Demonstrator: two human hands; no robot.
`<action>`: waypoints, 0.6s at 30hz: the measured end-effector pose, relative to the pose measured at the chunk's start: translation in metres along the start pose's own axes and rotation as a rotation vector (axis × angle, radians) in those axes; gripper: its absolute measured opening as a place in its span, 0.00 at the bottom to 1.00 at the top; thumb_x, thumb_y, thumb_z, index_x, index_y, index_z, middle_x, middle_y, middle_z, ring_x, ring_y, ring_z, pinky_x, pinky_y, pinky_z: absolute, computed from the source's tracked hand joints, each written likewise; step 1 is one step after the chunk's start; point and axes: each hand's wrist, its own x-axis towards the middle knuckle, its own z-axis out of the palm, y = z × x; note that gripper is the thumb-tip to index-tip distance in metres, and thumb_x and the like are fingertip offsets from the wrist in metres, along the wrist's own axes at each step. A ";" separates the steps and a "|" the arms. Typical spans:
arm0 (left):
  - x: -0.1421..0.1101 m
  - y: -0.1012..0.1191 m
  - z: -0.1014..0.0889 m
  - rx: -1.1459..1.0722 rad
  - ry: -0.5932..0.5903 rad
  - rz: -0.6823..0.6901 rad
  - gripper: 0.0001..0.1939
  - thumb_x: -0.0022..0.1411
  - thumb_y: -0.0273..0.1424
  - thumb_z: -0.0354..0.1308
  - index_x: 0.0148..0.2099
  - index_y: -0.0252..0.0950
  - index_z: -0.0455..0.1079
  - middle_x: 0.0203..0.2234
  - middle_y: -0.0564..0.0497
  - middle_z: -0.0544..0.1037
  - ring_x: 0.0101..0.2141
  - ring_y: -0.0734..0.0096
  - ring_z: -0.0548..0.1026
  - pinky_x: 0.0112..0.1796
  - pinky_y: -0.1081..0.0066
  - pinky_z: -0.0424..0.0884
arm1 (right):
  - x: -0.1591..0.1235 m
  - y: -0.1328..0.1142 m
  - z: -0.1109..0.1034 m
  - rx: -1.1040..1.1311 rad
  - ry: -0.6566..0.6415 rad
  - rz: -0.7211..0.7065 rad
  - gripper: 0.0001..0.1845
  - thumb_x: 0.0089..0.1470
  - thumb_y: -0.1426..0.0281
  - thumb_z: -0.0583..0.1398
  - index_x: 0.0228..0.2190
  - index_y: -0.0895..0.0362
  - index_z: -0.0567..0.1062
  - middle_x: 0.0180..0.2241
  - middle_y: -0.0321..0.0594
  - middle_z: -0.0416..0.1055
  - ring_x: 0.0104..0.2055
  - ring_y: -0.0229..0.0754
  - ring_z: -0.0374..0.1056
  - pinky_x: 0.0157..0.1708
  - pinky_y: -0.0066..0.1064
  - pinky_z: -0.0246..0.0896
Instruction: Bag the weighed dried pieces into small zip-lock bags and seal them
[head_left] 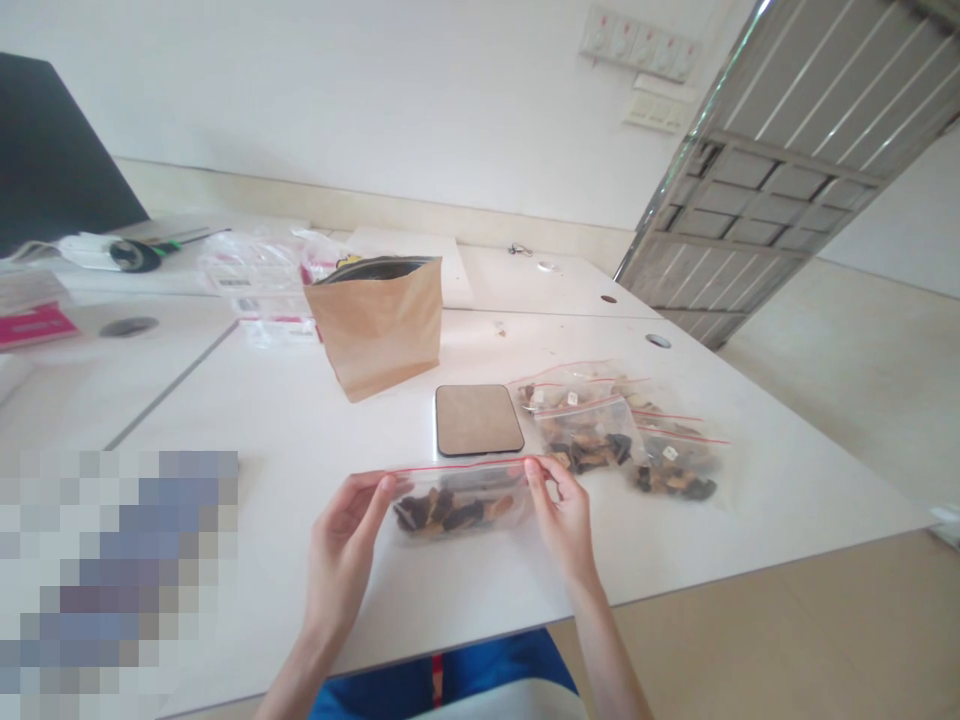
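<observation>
Between my two hands is a clear zip bag (461, 508) with a red strip along its top edge and dark and tan dried pieces inside. My left hand (349, 520) pinches the left end of that strip, thumb on the near side. At the right end, my right hand (559, 505) grips the strip between thumb and fingers. Just beyond the bag lies a flat square scale (478, 420) with a brownish top. To its right, several similar filled zip bags (589, 435) lie in an overlapping pile.
A brown paper pouch (382, 330) stands with its top open behind the scale. Plastic-wrapped packs (259, 280) sit at the back left, near a dark monitor (60, 150). The table (750, 500) ends at its right and front edges.
</observation>
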 end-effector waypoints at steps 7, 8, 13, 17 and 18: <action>0.005 -0.003 0.002 -0.098 -0.137 -0.008 0.18 0.57 0.46 0.58 0.40 0.36 0.69 0.34 0.49 0.80 0.38 0.68 0.77 0.41 0.72 0.70 | 0.004 0.010 -0.008 0.203 -0.177 0.079 0.13 0.53 0.58 0.61 0.32 0.55 0.75 0.31 0.39 0.75 0.36 0.42 0.71 0.39 0.31 0.63; 0.005 -0.002 0.002 -0.088 -0.146 -0.009 0.18 0.57 0.46 0.59 0.39 0.36 0.70 0.33 0.49 0.80 0.38 0.68 0.77 0.41 0.73 0.70 | 0.004 0.011 -0.008 0.210 -0.182 0.073 0.13 0.52 0.58 0.62 0.31 0.55 0.75 0.30 0.39 0.75 0.35 0.41 0.70 0.38 0.30 0.63; 0.007 0.004 0.003 -0.048 -0.157 0.020 0.16 0.54 0.44 0.62 0.33 0.34 0.71 0.31 0.48 0.79 0.36 0.68 0.76 0.37 0.75 0.70 | 0.006 0.011 -0.008 0.207 -0.174 0.007 0.09 0.51 0.62 0.63 0.27 0.55 0.76 0.31 0.39 0.74 0.35 0.41 0.69 0.37 0.30 0.62; 0.009 0.007 0.001 -0.055 -0.185 0.043 0.15 0.55 0.42 0.62 0.34 0.34 0.71 0.31 0.48 0.79 0.34 0.69 0.76 0.36 0.75 0.70 | 0.008 0.009 -0.008 0.239 -0.174 -0.031 0.06 0.51 0.65 0.63 0.28 0.54 0.75 0.35 0.40 0.74 0.40 0.41 0.68 0.39 0.30 0.61; 0.009 0.007 -0.001 -0.060 -0.185 0.041 0.14 0.55 0.42 0.62 0.34 0.34 0.70 0.31 0.48 0.79 0.34 0.69 0.76 0.37 0.74 0.70 | 0.008 0.009 -0.008 0.245 -0.176 -0.033 0.05 0.51 0.66 0.63 0.27 0.54 0.75 0.35 0.39 0.74 0.40 0.41 0.68 0.39 0.30 0.61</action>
